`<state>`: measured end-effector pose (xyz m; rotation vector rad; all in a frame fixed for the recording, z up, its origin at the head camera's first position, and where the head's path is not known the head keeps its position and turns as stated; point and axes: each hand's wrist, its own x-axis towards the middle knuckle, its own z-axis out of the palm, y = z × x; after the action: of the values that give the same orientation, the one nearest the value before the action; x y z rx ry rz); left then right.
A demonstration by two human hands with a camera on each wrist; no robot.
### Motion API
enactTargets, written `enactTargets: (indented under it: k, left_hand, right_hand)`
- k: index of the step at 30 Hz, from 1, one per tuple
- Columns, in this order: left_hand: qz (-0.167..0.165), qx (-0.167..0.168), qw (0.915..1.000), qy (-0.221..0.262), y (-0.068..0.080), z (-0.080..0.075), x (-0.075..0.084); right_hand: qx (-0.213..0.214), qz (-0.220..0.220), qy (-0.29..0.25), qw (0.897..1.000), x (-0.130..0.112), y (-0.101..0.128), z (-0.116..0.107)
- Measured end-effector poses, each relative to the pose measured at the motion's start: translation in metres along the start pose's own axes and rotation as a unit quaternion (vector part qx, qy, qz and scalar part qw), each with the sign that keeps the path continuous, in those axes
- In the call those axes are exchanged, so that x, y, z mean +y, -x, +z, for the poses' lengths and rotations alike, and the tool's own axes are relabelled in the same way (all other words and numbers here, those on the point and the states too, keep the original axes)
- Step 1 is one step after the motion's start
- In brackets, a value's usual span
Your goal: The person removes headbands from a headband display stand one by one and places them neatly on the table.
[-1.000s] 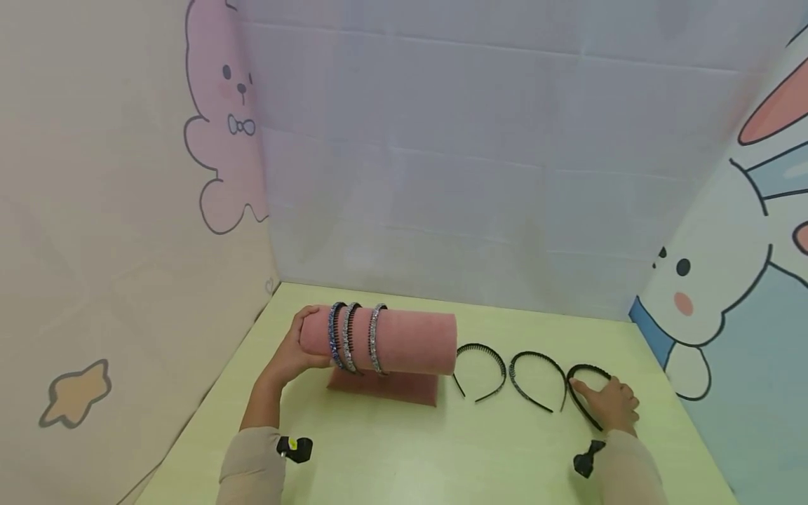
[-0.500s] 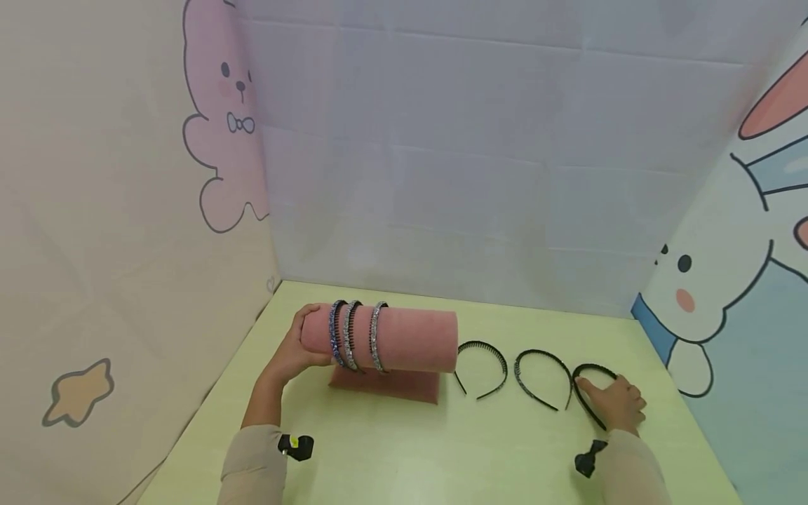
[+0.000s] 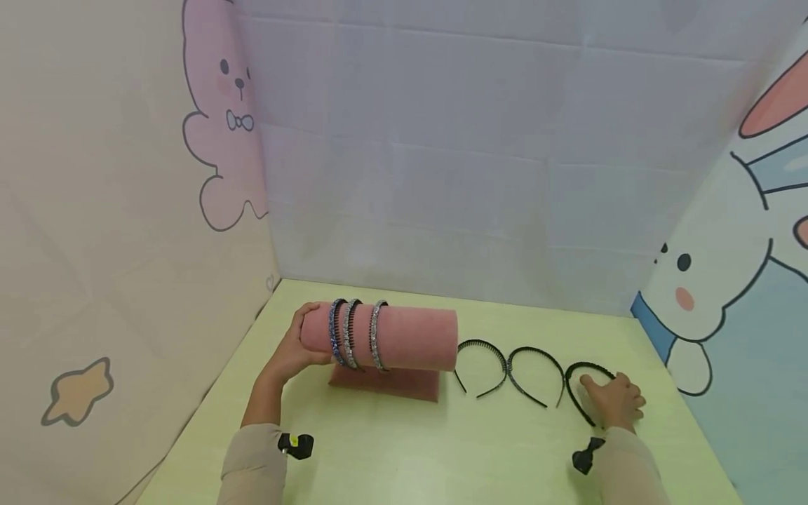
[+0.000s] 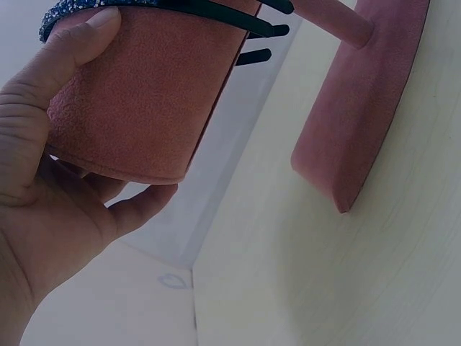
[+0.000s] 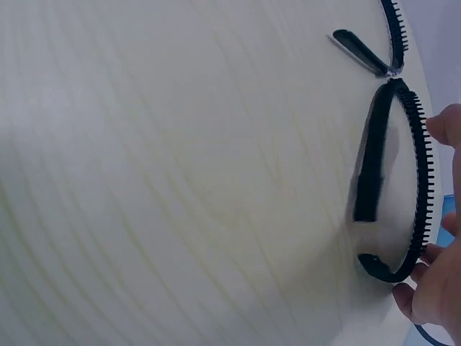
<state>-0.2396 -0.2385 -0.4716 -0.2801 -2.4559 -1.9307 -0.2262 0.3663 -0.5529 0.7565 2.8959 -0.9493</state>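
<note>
My left hand grips the left end of a pink velvet roll, its thumb along the side and fingers at the end. Three glittery headbands sit around the roll: a blue headband, a silver headband and another silver headband slightly apart. My right hand reaches over a black toothed headband on the table. The thumb and fingers are spread wide; some fingertips touch the band near one bend. The thumb's exact contact is unclear.
Left of that band lie a middle headband and a toothed headband, arms toward the person. The roll stands on a pink base on a pale yellow table. A white curtain rises behind; printed walls flank both sides.
The black headband and the middle one slide slightly right, then left. My right thumb now sits farther from the black band's left arm. The left hand keeps its grip on the roll.
</note>
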Motion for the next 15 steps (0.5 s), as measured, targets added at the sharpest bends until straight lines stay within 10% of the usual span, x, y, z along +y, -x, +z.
enactTargets:
  k: [15]
  left_hand:
    - [0.002,-0.005,0.9998,0.017,-0.0007,-0.0004,-0.0012]
  right_hand:
    - [0.019,-0.005,-0.044,0.999,-0.0082,0.0021,-0.0002]
